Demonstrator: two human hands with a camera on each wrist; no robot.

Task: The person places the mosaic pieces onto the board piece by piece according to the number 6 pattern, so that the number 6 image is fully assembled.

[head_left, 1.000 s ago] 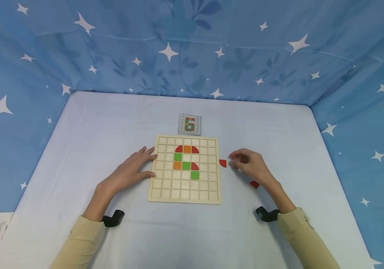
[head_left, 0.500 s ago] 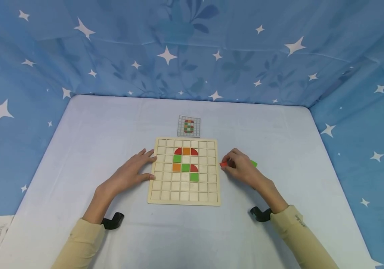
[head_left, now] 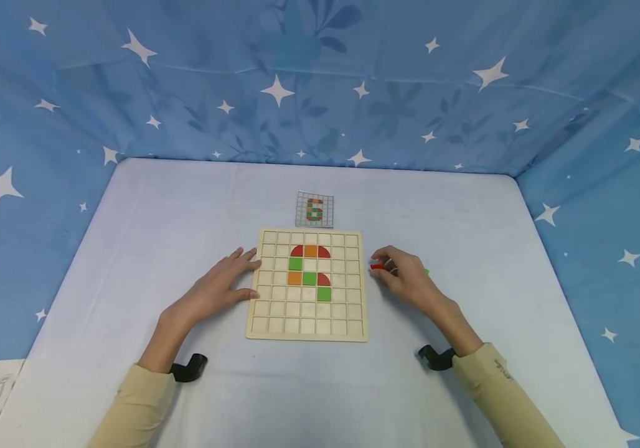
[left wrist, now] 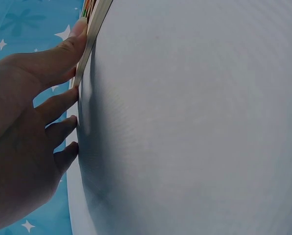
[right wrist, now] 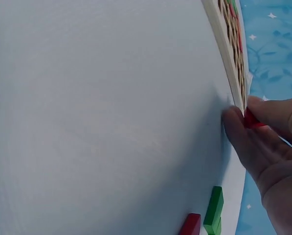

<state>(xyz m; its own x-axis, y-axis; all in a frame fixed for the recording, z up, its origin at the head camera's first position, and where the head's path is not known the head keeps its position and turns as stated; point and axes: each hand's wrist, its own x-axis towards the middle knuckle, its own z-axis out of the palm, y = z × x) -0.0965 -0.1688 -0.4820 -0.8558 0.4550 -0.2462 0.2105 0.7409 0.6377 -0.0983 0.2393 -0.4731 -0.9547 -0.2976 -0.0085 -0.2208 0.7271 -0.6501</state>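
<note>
A wooden grid board [head_left: 275,323] lies flat in the head view, with red quarter-circle, green square and orange square tiles set in its upper and middle cells. Just beyond the board's right edge, my right hand [head_left: 409,280] pinches a red quarter-circle tile [head_left: 376,266] between thumb and fingers. The same red tile [right wrist: 252,119] shows partly covered by fingers in the right wrist view. My left hand [head_left: 216,283] rests at the board's left edge, its thumb and fingertips touching the rim and holding nothing. The left wrist view shows those fingers [left wrist: 57,105] spread along the edge.
A small pattern card [head_left: 315,210] with a coloured 6 lies behind the board. In the right wrist view, a green tile [right wrist: 214,208] and a red tile [right wrist: 190,224] lie on the white tabletop [head_left: 320,398]. Blue star-printed cloth [head_left: 320,93] surrounds the table.
My right hand has moved left to the red tile beside the board, pinched it and tilted it up slightly. Part of a green tile now shows behind that hand. The left hand stays put.
</note>
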